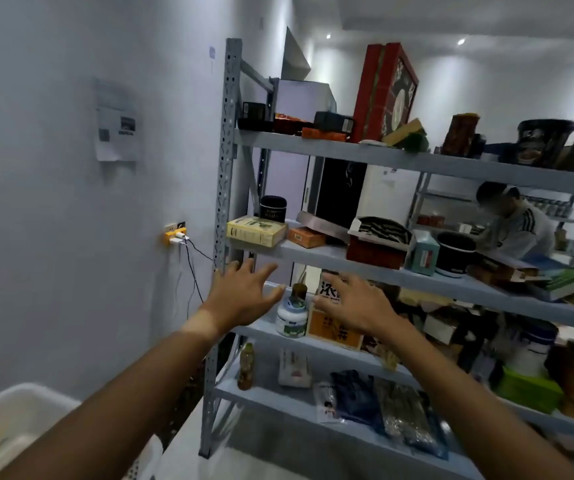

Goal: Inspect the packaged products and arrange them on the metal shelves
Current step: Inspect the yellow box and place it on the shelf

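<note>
We record a grey metal shelving unit [313, 143] standing against the white wall, its perforated upright at the left end. Four shelf levels carry packaged goods.

On the top shelf a tall red gift box [382, 91] stands upright near the middle, with smaller dark and orange boxes toward the left end. On the second shelf a pale yellow carton [256, 232] sits at the front left corner, overhanging the front edge slightly, a black round tin [273, 208] just behind it and an orange box [307, 237] beside it to the right. On the third shelf an orange-and-white carton [334, 329] stands near the left end, with a white jar [291, 318] just to its left, close enough that we cannot tell whether they touch. On the lowest shelf visible a small bottle [246, 367] stands at the left end; flat packets lie further right.

A white plastic bin [19, 420] sits at lower left.

We note both hands raised before the third shelf. The left hand [240, 296] is spread, fingers extended, holding nothing. The right hand [358, 303] is likewise spread and empty, in front of the orange-and-white carton.
</note>
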